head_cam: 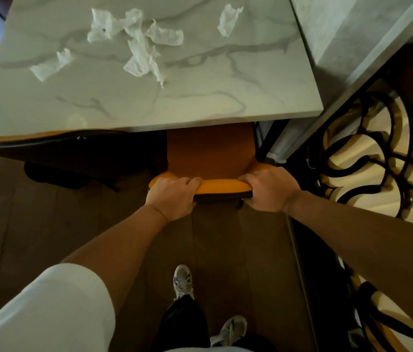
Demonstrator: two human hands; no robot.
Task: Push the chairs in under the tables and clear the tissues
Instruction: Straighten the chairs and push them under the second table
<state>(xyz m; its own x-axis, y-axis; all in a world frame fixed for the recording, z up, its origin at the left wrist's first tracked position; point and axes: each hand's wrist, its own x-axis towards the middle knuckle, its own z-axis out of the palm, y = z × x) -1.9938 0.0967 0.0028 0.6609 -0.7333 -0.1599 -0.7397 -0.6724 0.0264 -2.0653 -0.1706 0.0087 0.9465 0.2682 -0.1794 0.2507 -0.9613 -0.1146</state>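
An orange chair (210,153) stands in front of me with its seat partly under the marble table (149,105). My left hand (172,196) grips the left part of its backrest top edge. My right hand (268,189) grips the right part of the same edge. Several crumpled white tissues lie on the tabletop: one at the left (50,64), a cluster in the middle (139,44), and one at the far right (229,19). A second orange chair (55,143) sits pushed in under the table's left side, only its dark backrest edge showing.
A second marble table (352,29) adjoins on the right. A dark wrought-iron railing (367,158) runs along the right side, close to my right arm. The floor is dark wood; my feet (182,280) stand behind the chair.
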